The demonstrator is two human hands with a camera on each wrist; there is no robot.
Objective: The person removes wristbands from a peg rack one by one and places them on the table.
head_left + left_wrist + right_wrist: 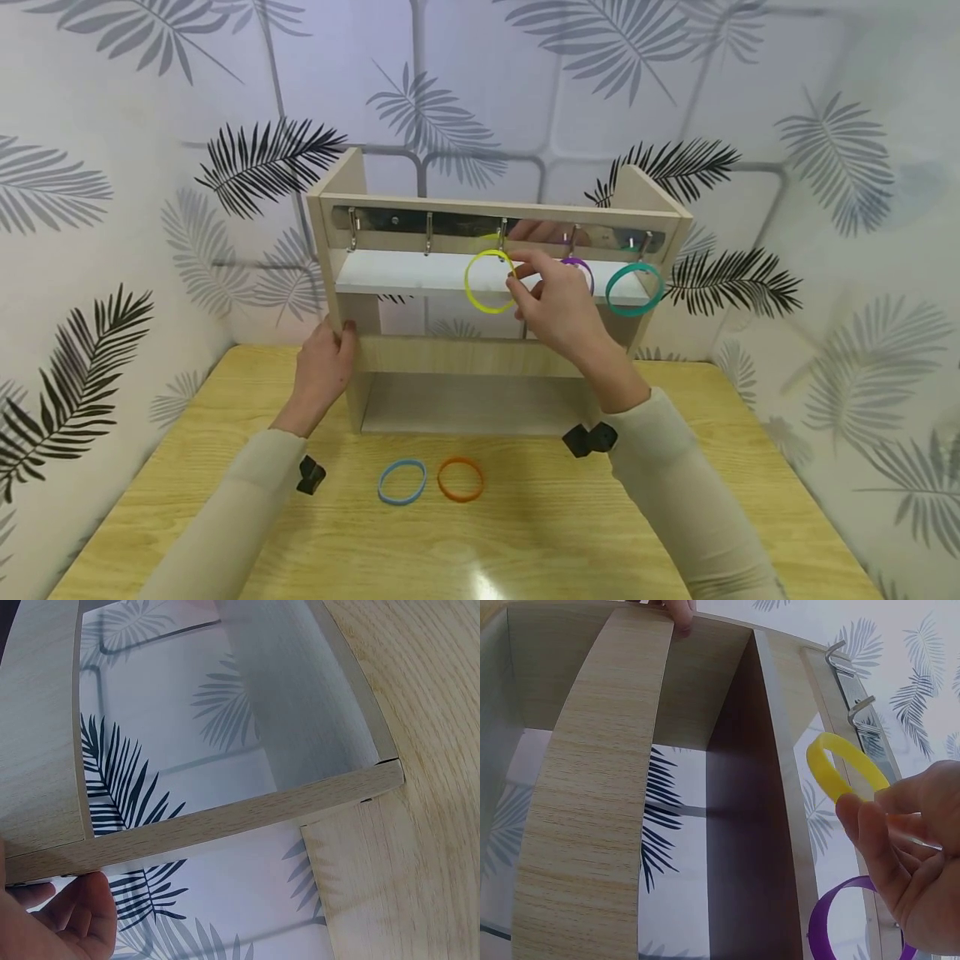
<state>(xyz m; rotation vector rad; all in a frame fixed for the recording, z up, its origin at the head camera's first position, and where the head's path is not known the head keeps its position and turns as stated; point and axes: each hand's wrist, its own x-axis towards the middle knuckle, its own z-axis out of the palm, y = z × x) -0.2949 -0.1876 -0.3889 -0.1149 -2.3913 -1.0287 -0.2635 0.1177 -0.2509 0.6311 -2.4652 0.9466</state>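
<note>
Near the table's (540, 517) far edge a rack (480, 354) was supported; before it, a blue band (399, 502) and orange band (461, 499) (just apart) were borne.

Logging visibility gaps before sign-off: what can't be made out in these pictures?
Purple wristband: head view, partly behind the right hand; right wrist view, cut off by the bottom edge.
Whether the yellow wristband touches the middle hook: head view, too small where they overlap.
Left hand: left wrist view, cut off by the left edge.
</note>
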